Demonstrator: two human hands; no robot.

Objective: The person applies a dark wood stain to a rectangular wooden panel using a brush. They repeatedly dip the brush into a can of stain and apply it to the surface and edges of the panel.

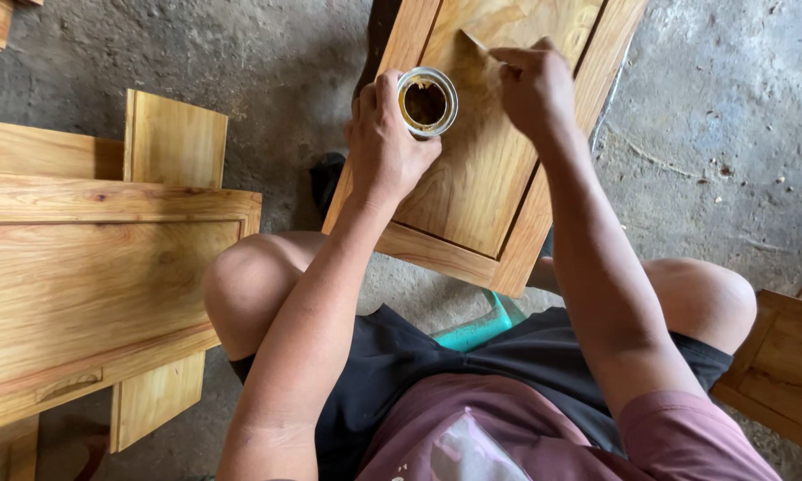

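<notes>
Hands [385, 134] over wooden panel [481, 151]

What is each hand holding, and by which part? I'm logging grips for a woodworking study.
The left hand grips a small open tin around its side. The right hand pinches a thin flat tool by its near end.

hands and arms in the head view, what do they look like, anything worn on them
Both arms are bare from the short maroon sleeves down. The left hand and right hand wear no gloves, and no rings, watch or bracelets are visible. Black shorts show below.
</notes>
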